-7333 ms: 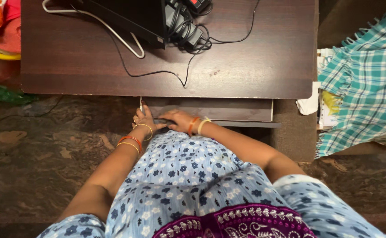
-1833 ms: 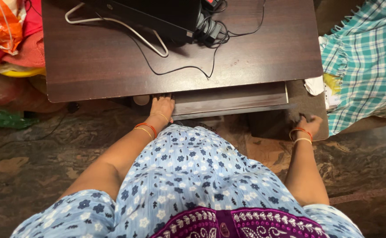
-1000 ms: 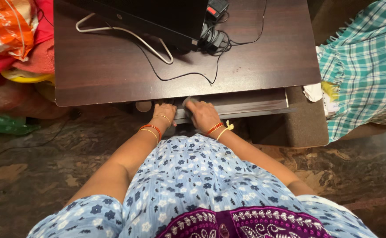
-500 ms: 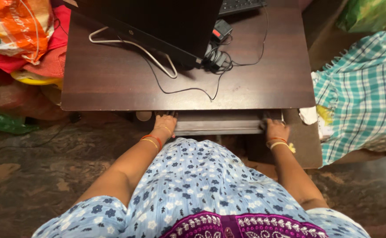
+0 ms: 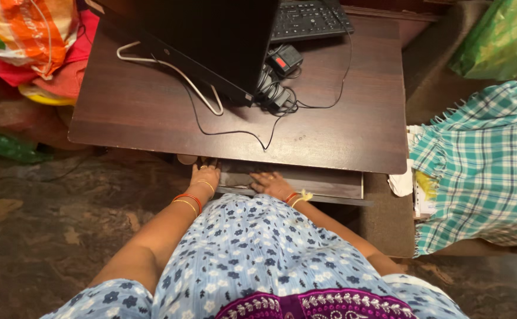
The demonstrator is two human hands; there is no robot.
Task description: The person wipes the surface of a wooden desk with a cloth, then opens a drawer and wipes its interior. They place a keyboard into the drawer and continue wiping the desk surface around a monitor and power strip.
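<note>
The dark wooden desk [image 5: 152, 112] is carrying a black monitor [image 5: 211, 35], a keyboard [image 5: 309, 18] and a tangle of black cables [image 5: 273, 97]. Beneath its front edge, a pull-out tray [image 5: 329, 184] is projecting toward the person (nothing visible lying in it). The left hand [image 5: 204, 175] is gripping the tray's left end, fingers curled under the desk edge. The right hand [image 5: 272, 183] is resting flat and open on the tray's surface, just beside the left.

Dim warm light, soft focus
</note>
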